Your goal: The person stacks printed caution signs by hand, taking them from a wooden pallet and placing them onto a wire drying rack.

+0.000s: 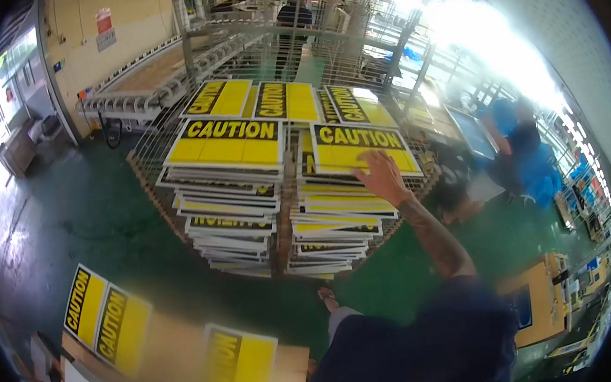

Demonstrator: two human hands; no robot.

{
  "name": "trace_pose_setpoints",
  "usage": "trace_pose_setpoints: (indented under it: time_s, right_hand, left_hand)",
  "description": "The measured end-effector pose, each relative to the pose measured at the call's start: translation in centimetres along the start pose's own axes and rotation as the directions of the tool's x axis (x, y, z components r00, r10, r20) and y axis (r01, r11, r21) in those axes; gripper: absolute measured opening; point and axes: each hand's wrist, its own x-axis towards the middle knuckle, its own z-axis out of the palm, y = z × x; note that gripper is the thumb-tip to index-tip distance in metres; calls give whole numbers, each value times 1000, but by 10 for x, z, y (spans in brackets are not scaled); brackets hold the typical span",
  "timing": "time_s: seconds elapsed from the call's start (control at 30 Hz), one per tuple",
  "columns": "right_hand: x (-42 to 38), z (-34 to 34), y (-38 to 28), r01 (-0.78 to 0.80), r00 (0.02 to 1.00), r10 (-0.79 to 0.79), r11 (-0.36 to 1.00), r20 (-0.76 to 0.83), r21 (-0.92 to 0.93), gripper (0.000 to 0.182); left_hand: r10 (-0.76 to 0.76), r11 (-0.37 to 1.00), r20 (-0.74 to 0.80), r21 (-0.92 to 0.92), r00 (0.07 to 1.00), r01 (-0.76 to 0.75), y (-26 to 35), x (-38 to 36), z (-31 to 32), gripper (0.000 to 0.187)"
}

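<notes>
My right hand reaches forward over the near edge of the top caution sign on the right-hand stack. Its fingers are apart and rest on the sign's yellow face; no grip around the sign shows. The sign is a flat sheet with a black band lettered CAUTION above a yellow panel. Beside it, another caution sign tops the left-hand stack. Several more signs lie behind, among them a back-left sign and a back-middle sign. My left hand is out of view.
The stacks stand on a wire rack. At lower left, a wooden board bears more signs, partly blurred. A conveyor-like table runs along the wall. One person stands beyond the rack; another, in blue, is at right.
</notes>
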Motion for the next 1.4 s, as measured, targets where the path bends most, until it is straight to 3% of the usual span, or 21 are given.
trace_pose_setpoints:
  time_s: [0.13,0.17,0.2,0.23,0.27,0.3,0.43,0.47,0.5,0.53,0.6,0.7,0.87,1.0,1.07,1.1,1.13,1.17,1.2,1.3,1.4]
  right_hand:
    - [5,-8,26,-37,922,-7,994,388,106,37]
    - [11,-15,28,-71,897,8,989,441,126,41]
    - [14,-26,34,-34,889,-45,986,455,165,42]
    - [22,-40,41,1,882,-97,979,461,205,43]
    - [38,-55,51,44,875,-153,970,460,240,45]
    - [58,-66,69,134,885,-231,958,404,255,44]
    - [193,-145,109,344,923,-321,935,214,-84,40]
    - [242,-133,143,476,861,-490,871,-138,-121,32]
    - [287,-153,143,321,927,-346,932,-143,-168,26]
    - [337,-165,163,357,887,-406,905,-218,-233,26]
    - [408,-180,187,236,961,-261,947,-94,-216,73]
    - [460,-126,235,125,665,-517,789,-539,-602,68]
    - [460,-77,261,211,710,-530,788,-464,-578,63]
    - [431,-40,300,234,668,-590,745,-454,-624,42]
    - [347,-19,275,222,950,-243,967,-196,-122,47]
    - [293,-12,260,118,993,-118,993,8,11,52]
    - [253,-12,247,-37,882,129,978,454,-205,58]
    - [210,-5,244,-70,807,195,969,557,-238,64]
    - [163,14,264,-144,796,228,971,560,-190,69]
    - [82,10,265,-603,751,529,793,395,84,69]
    - [47,10,267,-630,776,469,587,421,508,64]
  left_hand:
    - [-82,976,396,-155,915,155,18,-60,109,45]
    - [282,891,350,250,893,-380,28,-67,146,38]
    - [307,926,419,74,854,-370,56,-75,181,33]
    - [571,645,555,153,605,-749,38,-53,204,76]
    - [479,812,515,47,710,-582,87,-80,233,50]
    - [364,923,492,-75,791,-378,135,-107,264,29]
    - [469,874,471,-124,748,-470,171,-113,346,27]
    - [454,885,484,-145,748,-443,196,-124,363,27]
    - [441,895,496,-174,748,-412,219,-134,382,27]
    - [406,914,508,-240,760,-329,238,-144,399,29]
    - [441,893,597,-215,670,-395,271,-153,432,29]
    - [447,861,743,-204,499,-466,298,-151,486,35]
    - [339,771,914,-134,223,-622,322,-136,585,45]
    - [321,479,945,-104,64,-871,334,-140,627,56]
    - [376,613,925,-198,62,-764,328,-135,634,57]
    - [401,671,913,-240,71,-702,325,-130,636,58]
    - [352,826,930,-256,106,-502,330,-129,634,58]
    - [293,930,947,-250,132,-268,339,-135,626,58]
    - [230,973,963,-230,143,-17,346,-139,619,58]
    - [265,897,927,-338,267,283,354,-142,601,58]
    - [170,883,930,-290,325,370,369,-162,592,59]
